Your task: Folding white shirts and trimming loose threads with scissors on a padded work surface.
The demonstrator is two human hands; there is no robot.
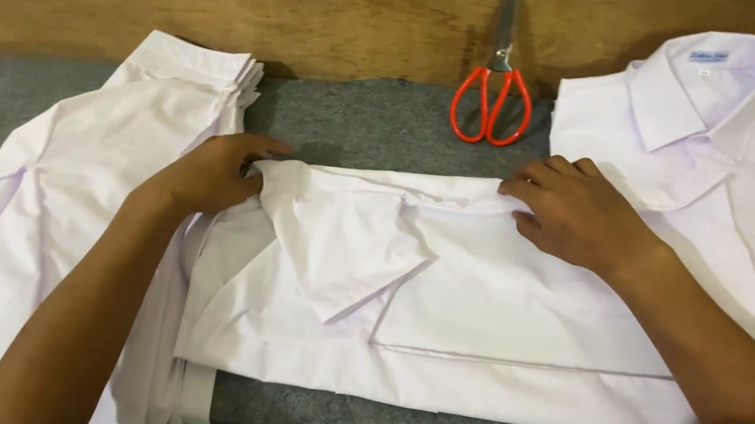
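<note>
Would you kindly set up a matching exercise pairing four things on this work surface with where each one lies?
Things:
1. scissors
2. folded shirt with badge
3. pile of white shirts
4. shirt being folded

Places:
A. under both hands, in the middle
B. far right, collar up
C. against the wooden board at the back
D. on the left, partly off the grey mat

Pairs: 1-C, 2-B, 3-D, 4-A. The left hand and right hand press on the top fold of that middle shirt.
</note>
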